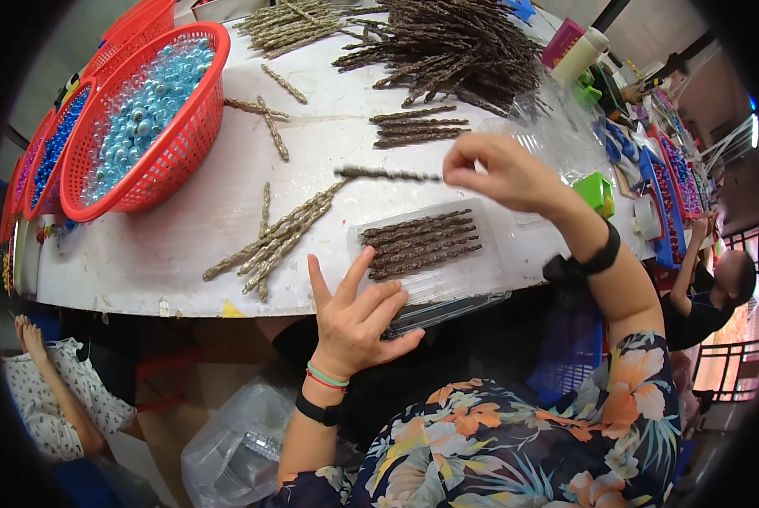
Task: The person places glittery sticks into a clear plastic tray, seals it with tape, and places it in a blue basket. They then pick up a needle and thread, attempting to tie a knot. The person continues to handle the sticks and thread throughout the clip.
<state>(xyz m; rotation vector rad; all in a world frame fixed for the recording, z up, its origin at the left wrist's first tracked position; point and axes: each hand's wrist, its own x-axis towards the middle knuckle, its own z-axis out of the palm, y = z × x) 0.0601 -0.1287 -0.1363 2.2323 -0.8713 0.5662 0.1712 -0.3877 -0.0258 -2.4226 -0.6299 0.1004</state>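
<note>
Clear plastic tray (491, 258) holds brown twisted sticks (423, 244), splayed left hand (354, 326) touching them, right hand (502, 176) pinching another stick (384, 174), loose pile (460, 51) outstanding at twelve o'clock.

One slender, dark brown twisted stick (388, 173) is held nearly level beyond a clear plastic tray (457, 275), where similar brown sticks (422, 243) lie side by side

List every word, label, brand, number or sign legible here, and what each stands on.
None can be read.
Clear tray, brown twisted sticks, red basket: no lettering visible.
Pale bottle: any print is too small or blurred to read.
</note>
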